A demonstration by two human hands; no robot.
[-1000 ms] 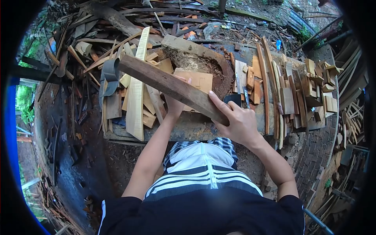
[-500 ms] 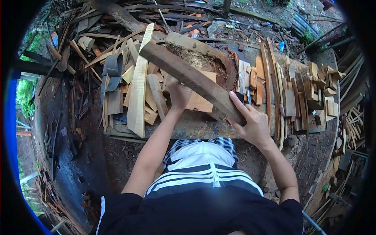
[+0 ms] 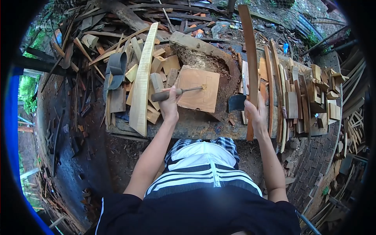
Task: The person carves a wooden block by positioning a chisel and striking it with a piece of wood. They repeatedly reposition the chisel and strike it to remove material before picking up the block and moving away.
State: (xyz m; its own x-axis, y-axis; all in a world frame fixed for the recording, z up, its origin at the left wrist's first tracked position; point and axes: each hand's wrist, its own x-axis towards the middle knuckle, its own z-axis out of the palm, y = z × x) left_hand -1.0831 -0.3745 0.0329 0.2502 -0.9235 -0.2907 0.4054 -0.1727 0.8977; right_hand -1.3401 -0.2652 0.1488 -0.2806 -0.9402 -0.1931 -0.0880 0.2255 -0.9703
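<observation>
My left hand (image 3: 170, 108) is closed around the wooden handle of a chisel (image 3: 166, 95). The blade points right, its tip at a small chipped spot on a square wooden board (image 3: 192, 78). Faint lines are marked on that board's face. On the right, my right hand (image 3: 257, 116) grips the lower part of a long, slightly curved brown wooden bar (image 3: 249, 51), which points away from me. Just left of this bar lies a dark flat piece (image 3: 237, 103), whose kind I cannot make out.
A long pale plank (image 3: 144, 82) and a curled grey strip (image 3: 117, 70) lie left of the board. Behind it is a hollowed block of wood (image 3: 196, 45). Wood offcuts (image 3: 323, 84) and long strips (image 3: 270, 90) cover the bench's right side. Scrap wood is heaped at the back left.
The wooden bar has swung from lying diagonally over the board to the right side, pointing away from me. The board and the chisel in my left hand now show.
</observation>
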